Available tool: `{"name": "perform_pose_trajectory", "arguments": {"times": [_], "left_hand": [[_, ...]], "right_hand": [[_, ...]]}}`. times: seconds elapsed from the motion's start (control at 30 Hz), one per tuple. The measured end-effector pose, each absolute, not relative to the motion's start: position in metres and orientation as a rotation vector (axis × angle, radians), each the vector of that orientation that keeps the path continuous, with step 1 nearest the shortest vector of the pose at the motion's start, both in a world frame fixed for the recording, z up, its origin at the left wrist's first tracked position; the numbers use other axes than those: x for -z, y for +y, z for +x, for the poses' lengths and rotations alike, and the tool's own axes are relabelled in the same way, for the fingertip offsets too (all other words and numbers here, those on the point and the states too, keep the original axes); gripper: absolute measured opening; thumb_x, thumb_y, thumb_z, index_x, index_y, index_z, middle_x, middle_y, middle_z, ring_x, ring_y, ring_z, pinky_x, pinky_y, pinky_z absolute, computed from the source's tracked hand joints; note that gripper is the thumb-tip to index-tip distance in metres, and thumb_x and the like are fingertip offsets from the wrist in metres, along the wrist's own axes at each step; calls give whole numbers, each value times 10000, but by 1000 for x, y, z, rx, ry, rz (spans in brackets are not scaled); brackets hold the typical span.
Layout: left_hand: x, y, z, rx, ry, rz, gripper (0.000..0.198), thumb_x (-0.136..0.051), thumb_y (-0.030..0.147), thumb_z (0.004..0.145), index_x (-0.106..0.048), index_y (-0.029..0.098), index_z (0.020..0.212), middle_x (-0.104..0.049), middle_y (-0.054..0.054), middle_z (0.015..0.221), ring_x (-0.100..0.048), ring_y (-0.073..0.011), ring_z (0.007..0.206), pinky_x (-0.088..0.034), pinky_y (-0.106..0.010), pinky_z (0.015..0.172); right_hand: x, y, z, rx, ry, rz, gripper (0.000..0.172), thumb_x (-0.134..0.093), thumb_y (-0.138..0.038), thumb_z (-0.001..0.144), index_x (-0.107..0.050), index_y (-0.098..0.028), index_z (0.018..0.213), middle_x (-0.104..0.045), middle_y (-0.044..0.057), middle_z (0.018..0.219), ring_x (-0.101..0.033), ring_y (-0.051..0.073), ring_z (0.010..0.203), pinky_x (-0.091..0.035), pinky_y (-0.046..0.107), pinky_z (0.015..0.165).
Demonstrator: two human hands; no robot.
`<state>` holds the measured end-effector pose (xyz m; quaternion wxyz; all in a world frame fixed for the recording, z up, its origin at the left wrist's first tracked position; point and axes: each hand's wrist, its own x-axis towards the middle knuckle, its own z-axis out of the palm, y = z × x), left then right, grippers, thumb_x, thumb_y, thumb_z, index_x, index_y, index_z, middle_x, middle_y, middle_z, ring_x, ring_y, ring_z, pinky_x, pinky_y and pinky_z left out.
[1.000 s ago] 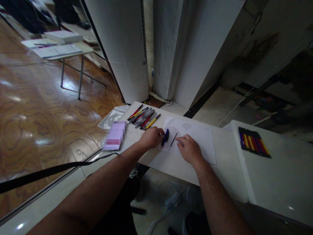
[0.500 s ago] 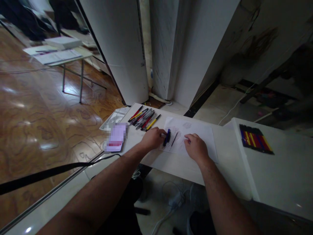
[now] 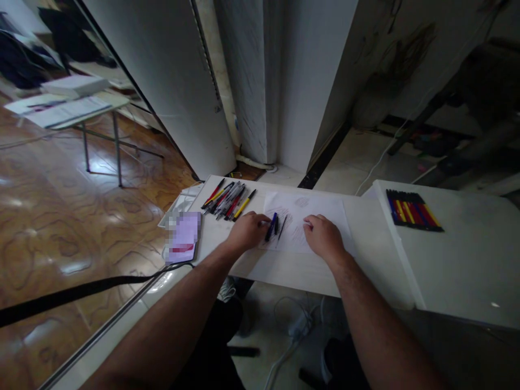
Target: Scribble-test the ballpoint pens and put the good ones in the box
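Slanting near the left edge of the paper (image 3: 329, 211), the blue pen (image 3: 270, 228) lies just right of your left hand (image 3: 248, 230), farther from your right hand (image 3: 324, 235); can't tell either grip.

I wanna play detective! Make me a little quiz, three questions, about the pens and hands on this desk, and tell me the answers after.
1. True or false: the heap of pens is closer to the left hand than to the right hand.
2. Pick one: what is the blue pen lying on?
A) the phone
B) the white paper
C) the floor
3. Fill in the gap: seen from the camera, the thin dark stick lies to the ____ of the blue pen.

Key:
1. True.
2. B.
3. right.
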<state>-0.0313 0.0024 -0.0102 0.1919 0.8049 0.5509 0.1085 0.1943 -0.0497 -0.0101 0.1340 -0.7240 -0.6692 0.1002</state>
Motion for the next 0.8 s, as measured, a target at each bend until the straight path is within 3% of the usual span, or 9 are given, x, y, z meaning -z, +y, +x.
{"name": "perform_pose_trajectory", "arguments": {"times": [0.5, 0.67, 0.8], "left_hand": [[10, 2, -29, -289, 1620, 2229, 308, -574, 347, 810, -727, 260, 1063, -672, -53, 933, -616, -173, 796, -457, -254, 732], [11, 4, -31, -303, 1600, 2218, 301, -543, 354, 845, -733, 249, 1053, -683, -61, 943, -627, -176, 815, -471, -259, 756], [7, 4, -33, -345, 1648, 2191, 292, -531, 330, 857, -735, 215, 1032, -696, -71, 937, -632, -184, 835, -481, -271, 785]], "right_hand": [[7, -50, 196, -291, -1940, -2138, 258, -491, -264, 898, -686, -207, 1057, -706, 78, 1010, -647, 180, 884, -444, 268, 764], [5, -50, 196, -247, -1931, -2245, 280, -445, -310, 924, -700, -231, 1007, -737, 68, 899, -663, 182, 795, -440, 268, 699], [5, -50, 197, -223, -1931, -2241, 311, -445, -226, 884, -695, -274, 1062, -746, 60, 885, -678, 198, 781, -433, 284, 673]]}}
